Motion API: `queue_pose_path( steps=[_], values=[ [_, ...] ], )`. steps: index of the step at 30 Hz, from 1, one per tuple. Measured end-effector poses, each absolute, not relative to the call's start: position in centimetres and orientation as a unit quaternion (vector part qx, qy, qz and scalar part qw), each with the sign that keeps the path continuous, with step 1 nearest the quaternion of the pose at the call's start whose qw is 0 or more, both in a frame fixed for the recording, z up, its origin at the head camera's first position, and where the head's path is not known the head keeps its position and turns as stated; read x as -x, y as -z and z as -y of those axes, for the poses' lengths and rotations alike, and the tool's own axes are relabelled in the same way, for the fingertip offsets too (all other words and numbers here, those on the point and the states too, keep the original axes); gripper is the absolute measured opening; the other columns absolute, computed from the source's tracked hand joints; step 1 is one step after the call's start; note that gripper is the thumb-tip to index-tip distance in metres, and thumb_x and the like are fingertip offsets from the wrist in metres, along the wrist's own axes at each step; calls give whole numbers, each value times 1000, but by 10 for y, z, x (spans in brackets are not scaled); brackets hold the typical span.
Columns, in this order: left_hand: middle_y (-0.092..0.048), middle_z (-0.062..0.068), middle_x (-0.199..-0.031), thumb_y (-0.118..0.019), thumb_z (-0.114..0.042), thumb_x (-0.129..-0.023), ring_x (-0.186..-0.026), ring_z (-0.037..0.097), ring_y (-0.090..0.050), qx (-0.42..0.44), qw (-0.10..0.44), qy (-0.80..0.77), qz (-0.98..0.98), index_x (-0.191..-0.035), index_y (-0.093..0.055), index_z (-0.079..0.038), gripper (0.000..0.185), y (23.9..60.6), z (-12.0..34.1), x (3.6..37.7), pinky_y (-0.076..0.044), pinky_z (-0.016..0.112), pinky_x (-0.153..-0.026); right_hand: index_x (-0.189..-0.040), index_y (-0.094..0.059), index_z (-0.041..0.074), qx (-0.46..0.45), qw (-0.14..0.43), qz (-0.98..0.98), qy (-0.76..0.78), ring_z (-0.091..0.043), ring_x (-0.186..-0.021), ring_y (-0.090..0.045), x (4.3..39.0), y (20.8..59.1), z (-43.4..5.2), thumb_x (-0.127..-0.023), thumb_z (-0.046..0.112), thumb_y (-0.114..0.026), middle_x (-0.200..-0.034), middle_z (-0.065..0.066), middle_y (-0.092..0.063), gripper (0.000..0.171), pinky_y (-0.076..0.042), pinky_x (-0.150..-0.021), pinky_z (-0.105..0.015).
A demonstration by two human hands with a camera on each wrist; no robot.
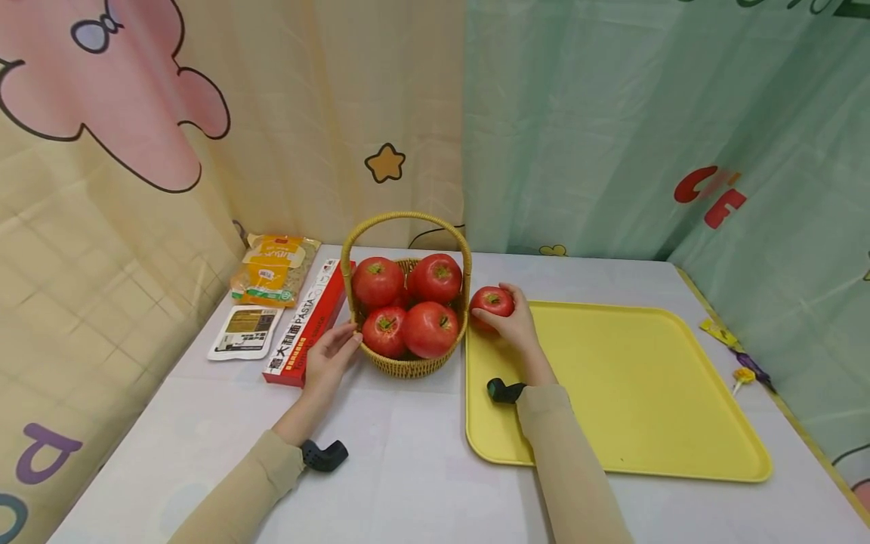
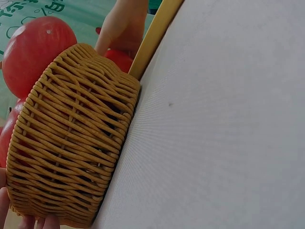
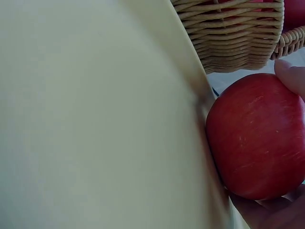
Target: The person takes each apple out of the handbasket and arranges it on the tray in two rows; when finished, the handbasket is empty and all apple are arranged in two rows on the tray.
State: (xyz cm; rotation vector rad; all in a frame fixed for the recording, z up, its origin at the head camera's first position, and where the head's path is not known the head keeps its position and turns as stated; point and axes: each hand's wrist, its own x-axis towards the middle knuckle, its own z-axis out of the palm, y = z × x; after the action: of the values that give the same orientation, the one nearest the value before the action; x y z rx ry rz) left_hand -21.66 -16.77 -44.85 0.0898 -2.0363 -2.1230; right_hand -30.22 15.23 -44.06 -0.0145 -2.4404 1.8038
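My right hand (image 1: 513, 321) holds a red apple (image 1: 492, 301) at the far left corner of the yellow tray (image 1: 646, 385), thumb on one side and fingers on the other. In the right wrist view that apple (image 3: 257, 136) sits against the tray's rim. Just left of it stands a wicker basket (image 1: 408, 368) with an arched handle, filled with several red apples (image 1: 430, 330). My left hand (image 1: 329, 359) grips the left side of the basket's rim. In the left wrist view, its fingertips (image 2: 47, 222) touch the woven wall.
Left of the basket lie a red pasta box (image 1: 309, 325), a white-edged packet (image 1: 246, 332) and an orange bag of grain (image 1: 274, 270). Small wrapped candies (image 1: 744, 375) lie along the table's right edge. A printed curtain (image 1: 564, 128) hangs behind the table.
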Motion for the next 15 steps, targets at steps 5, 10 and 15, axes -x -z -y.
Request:
queue_pose_path(
  steps=[5,10,15],
  values=[
    [-52,7,-131,-64,-15,-90,-115,13,-52,-30,97,722,685,-123,-56,0,37,448,169,216,-51,27,-88,-142,-33,16,6,60,815,-576,-30,-124,-39,301,437,-152,-74,39,-79,-139,-13,-38,86,-40,-102,-46],
    [-51,8,-132,-62,-10,-91,-114,12,-52,-30,92,730,677,-123,-54,4,37,445,168,215,-49,33,-91,-138,-38,9,15,167,801,-575,-28,-130,-33,290,419,-150,-80,37,-74,-141,-12,-37,74,-33,-107,-45],
    [-51,8,-133,-63,-11,-91,-113,11,-53,-32,89,728,679,-123,-54,3,36,445,167,215,-48,35,-92,-132,-43,4,11,246,736,-630,-25,-124,-41,280,400,-152,-87,33,-67,-134,-12,-44,59,-34,-106,-42]
  ],
)
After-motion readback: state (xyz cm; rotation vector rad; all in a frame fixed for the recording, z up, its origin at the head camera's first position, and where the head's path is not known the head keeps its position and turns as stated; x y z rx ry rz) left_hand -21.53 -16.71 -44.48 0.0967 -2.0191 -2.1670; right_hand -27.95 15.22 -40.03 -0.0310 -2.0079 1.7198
